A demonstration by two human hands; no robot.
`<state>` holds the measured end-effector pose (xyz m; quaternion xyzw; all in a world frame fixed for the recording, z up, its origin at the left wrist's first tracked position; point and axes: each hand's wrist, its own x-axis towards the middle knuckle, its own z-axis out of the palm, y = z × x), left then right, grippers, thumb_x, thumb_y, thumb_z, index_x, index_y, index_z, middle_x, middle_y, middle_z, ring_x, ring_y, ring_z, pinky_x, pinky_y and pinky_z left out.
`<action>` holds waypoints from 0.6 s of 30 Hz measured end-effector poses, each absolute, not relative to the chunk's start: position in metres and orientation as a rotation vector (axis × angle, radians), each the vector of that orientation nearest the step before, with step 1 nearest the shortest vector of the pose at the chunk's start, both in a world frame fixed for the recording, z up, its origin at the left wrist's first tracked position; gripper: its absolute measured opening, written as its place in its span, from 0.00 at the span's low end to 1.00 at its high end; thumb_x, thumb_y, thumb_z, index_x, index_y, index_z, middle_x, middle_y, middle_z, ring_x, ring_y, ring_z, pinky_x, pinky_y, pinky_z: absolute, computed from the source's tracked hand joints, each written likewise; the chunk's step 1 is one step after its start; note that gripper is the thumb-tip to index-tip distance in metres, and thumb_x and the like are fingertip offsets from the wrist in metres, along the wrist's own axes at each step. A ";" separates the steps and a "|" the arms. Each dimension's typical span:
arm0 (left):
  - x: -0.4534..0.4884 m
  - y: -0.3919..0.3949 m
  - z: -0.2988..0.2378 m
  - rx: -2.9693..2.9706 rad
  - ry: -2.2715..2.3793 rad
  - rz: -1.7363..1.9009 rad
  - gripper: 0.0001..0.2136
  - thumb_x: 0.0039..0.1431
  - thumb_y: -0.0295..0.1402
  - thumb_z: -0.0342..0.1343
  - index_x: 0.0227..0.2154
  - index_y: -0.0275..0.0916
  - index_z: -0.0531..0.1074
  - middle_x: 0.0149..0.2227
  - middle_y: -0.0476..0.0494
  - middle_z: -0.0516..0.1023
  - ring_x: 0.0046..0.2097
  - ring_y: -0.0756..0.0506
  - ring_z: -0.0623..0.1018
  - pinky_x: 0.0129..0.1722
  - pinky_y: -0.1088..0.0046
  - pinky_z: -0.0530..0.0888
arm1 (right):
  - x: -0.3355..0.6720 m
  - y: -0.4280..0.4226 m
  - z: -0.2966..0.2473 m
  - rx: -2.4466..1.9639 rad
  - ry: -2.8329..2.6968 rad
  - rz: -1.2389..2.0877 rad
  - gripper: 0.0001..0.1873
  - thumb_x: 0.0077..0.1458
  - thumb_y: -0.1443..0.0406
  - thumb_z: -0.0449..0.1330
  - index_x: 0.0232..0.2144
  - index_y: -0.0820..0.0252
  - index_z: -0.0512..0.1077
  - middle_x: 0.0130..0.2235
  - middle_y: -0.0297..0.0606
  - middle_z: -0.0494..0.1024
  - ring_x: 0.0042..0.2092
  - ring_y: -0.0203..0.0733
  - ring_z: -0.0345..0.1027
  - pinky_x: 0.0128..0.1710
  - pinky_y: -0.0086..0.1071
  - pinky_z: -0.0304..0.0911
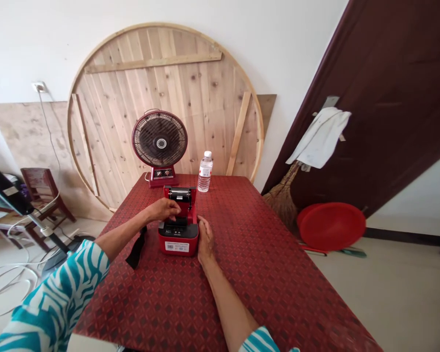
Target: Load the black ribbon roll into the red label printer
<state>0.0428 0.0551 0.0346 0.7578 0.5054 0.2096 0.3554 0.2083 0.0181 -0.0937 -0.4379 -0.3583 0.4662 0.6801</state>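
Observation:
A red and black label printer stands on the table with its lid raised and a roller showing inside the lid. My left hand is over the open compartment from the left, its fingers curled together. Whatever those fingers hold, if anything, is too small to make out. My right hand grips the printer's right side, fingers along the casing. Beside the printer on the left lies a black strip, its upper end passing close under my left wrist. Inside the compartment, much is hidden by my left hand.
A red table fan stands behind the printer, with a water bottle to its right. The red patterned table ends at a slanting right edge. Beyond are a broom and a red basin. Cables lie on the left floor.

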 end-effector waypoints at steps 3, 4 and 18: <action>0.052 0.061 0.036 2.276 1.409 0.415 0.04 0.50 0.28 0.59 0.28 0.41 0.78 0.29 0.45 0.81 0.33 0.46 0.77 0.32 0.77 0.68 | 0.208 0.017 -0.092 -0.985 -0.788 1.040 0.23 0.48 0.49 0.57 0.43 0.55 0.74 0.46 0.38 0.78 0.48 0.45 0.69 0.48 0.37 0.61; 0.057 0.063 0.036 2.354 1.455 0.338 0.05 0.47 0.26 0.60 0.27 0.42 0.79 0.31 0.44 0.81 0.36 0.44 0.78 0.34 0.75 0.68 | 0.208 0.017 -0.092 -0.981 -0.785 1.040 0.23 0.48 0.49 0.58 0.42 0.55 0.74 0.46 0.38 0.78 0.48 0.45 0.69 0.47 0.37 0.61; 0.078 0.072 0.034 2.439 1.471 0.064 0.07 0.39 0.21 0.64 0.20 0.41 0.76 0.26 0.43 0.78 0.36 0.39 0.78 0.35 0.69 0.70 | 0.209 0.022 -0.097 -0.976 -0.805 1.046 0.24 0.47 0.49 0.58 0.43 0.57 0.74 0.44 0.38 0.79 0.46 0.46 0.70 0.45 0.37 0.62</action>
